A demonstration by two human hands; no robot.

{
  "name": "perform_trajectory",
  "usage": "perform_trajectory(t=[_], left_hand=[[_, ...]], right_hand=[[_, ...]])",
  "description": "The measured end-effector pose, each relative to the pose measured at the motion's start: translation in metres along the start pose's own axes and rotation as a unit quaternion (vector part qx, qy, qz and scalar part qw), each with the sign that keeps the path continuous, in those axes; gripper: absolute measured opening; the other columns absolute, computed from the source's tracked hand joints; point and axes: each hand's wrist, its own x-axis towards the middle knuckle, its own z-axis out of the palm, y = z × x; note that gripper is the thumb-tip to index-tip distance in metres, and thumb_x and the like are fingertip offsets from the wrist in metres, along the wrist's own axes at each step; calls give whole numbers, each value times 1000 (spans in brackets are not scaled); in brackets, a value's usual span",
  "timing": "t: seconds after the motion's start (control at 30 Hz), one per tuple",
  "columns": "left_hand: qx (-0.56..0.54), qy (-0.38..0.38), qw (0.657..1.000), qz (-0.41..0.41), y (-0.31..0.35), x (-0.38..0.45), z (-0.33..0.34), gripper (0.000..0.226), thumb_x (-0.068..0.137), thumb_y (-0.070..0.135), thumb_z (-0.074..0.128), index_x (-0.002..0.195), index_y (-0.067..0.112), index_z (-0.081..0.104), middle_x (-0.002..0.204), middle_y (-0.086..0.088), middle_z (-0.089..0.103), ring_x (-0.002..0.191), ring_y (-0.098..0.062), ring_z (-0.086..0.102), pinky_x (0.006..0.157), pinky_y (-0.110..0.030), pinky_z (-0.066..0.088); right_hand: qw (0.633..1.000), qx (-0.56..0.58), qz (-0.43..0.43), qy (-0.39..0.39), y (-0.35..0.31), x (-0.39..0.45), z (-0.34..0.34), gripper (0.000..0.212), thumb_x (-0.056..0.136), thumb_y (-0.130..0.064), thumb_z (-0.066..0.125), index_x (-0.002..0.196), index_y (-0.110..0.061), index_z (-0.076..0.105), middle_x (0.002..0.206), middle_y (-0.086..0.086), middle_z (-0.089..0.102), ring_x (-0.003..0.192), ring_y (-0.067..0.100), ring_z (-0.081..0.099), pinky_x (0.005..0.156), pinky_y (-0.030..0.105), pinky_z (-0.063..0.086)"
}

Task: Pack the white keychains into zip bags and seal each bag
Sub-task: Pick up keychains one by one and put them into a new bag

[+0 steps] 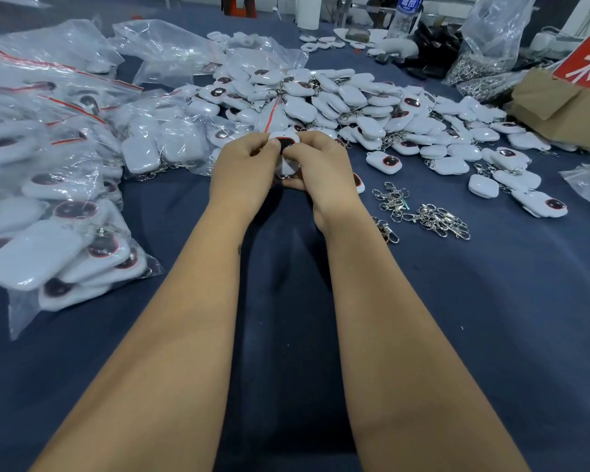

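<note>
Both forearms reach forward over the dark worktop (pixel 491 335), where left hand (pixel 242 168) and right hand (pixel 321 165) each pinch one white keychain (pixel 285 144) between curled fingers. Beyond lies the loose keychain heap (pixel 355 103); filled zip bags (pixel 55 206) sit left, metal clasps (pixel 426 212) right.
</note>
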Motion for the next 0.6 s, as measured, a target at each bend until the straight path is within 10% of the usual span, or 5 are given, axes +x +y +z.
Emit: perform_trajectory(t=[0.13, 0.6], left_hand=[[-17, 6, 999, -30, 1, 0, 0, 35, 73, 33, 51, 89, 6, 68, 68, 1, 55, 65, -15, 45, 67, -34, 38], [0, 1, 1000, -30, -1, 2, -1, 23, 81, 34, 55, 84, 19, 72, 67, 9, 63, 63, -11, 52, 68, -35, 45]], right_hand=[[1000, -2, -4, 0, -1, -1, 1, 15, 87, 1, 56, 85, -12, 63, 76, 5, 66, 71, 19, 66, 80, 47, 61], [1000, 12, -3, -6, -3, -5, 1, 15, 88, 2, 57, 85, -12, 62, 78, 7, 67, 68, 17, 65, 71, 36, 61]])
